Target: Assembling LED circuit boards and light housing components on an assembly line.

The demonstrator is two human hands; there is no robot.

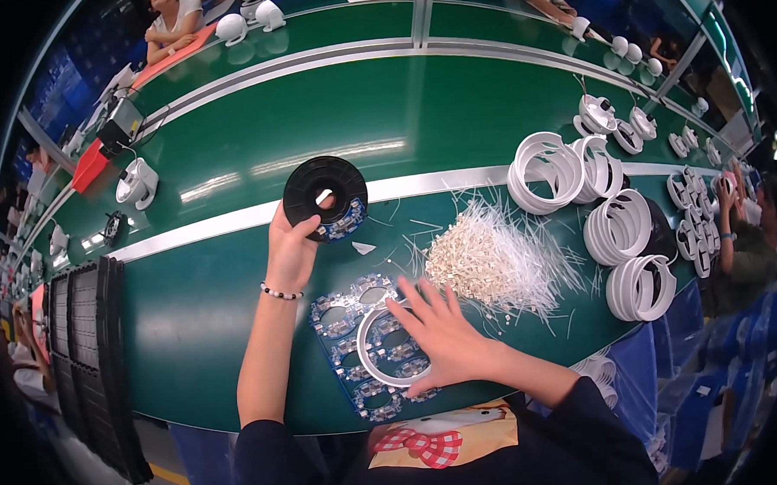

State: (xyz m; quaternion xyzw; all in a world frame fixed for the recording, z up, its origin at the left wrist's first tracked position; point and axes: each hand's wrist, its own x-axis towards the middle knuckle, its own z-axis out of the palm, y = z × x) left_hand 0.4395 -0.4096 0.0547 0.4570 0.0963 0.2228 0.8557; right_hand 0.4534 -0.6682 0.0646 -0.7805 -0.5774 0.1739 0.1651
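My left hand (290,254) grips a black round disc (303,191) with a hole in its middle, holding it up over the bench. A blue circuit board (347,223) shows at the disc's lower right edge. On a stack of blue circuit board panels (329,310) with round cutouts lies a white ring (365,354). My right hand (452,339) is spread over the right side of this ring, fingers apart, thumb by its lower edge. Whether the fingertips touch the ring is hard to tell. Right beside that hand rises a heap of white cables with cream-coloured connectors (471,252).
Stacked white rings (546,173) stand along the right of the green bench (210,337). Black trays (85,342) are piled at the left edge. Behind a metal rail runs a green belt (314,116) bearing white housings (137,184). Other people sit across and to the right.
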